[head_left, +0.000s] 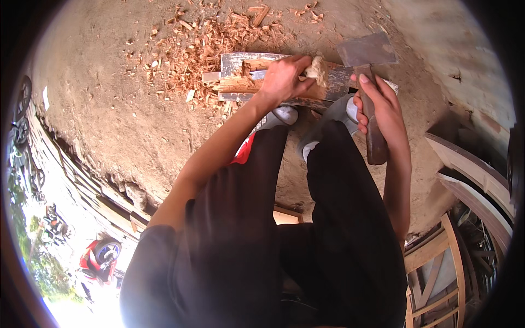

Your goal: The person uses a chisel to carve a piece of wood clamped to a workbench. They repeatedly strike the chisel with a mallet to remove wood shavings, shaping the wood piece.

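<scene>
My right hand (381, 104) is wrapped round the dark wooden handle of a hatchet (374, 139). Its broad, flat grey blade (367, 50) points away from me, above the right end of the work. My left hand (285, 77) is closed with thumb and fingers at a rough, pale piece of wood (317, 72); how much of it lies under the palm is hidden. Beneath this hand lies a worn wooden block (234, 85) with a hollowed, splintered middle and grey-painted long sides, partly covered by the hand.
Wood chips (205, 52) are heaped on the dirt floor (147, 117) beyond and left of the block. My shoes (284, 113) stand close to its near side. Wooden frames (435, 262) lean at the right, near curved boards (473, 164). A red motorcycle (101, 257) is outside at lower left.
</scene>
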Available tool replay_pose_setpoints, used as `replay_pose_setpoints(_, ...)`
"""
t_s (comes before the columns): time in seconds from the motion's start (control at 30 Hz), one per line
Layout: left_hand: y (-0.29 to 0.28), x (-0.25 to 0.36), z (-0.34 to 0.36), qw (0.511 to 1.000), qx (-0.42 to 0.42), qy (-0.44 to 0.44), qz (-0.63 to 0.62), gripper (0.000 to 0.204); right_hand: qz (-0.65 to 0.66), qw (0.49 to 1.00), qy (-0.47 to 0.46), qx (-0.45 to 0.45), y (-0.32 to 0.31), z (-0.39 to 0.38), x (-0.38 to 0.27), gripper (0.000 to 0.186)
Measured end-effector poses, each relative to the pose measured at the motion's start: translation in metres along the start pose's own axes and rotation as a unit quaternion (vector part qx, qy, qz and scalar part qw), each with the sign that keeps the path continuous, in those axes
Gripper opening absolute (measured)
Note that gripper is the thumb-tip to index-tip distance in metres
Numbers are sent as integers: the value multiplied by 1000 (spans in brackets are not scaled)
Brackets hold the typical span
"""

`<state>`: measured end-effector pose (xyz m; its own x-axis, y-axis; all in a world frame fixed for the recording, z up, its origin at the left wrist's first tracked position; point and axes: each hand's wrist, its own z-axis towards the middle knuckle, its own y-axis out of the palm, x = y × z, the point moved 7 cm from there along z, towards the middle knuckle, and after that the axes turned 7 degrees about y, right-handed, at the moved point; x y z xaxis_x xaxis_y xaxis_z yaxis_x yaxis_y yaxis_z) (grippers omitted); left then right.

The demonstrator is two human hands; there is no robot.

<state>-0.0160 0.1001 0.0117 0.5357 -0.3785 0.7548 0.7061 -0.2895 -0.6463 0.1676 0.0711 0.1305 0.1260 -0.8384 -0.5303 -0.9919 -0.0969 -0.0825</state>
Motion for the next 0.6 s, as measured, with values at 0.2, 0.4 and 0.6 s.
replay_pose_setpoints(0.2, -1, 1, 8, 999, -46, 7, 16, 32, 8, 1000, 30, -5, -6, 1, 18, 43)
replay_pose_setpoints(0.4, -25, -47, 9, 979, 168, 0, -112, 17, 0, 999, 40, -17, -8, -4, 24, 41)
replay_pose_setpoints(0.6, -64, -80, 13, 943, 211, -154, -207, 15, -29, 999, 16, -15, -4, -3, 11, 43)
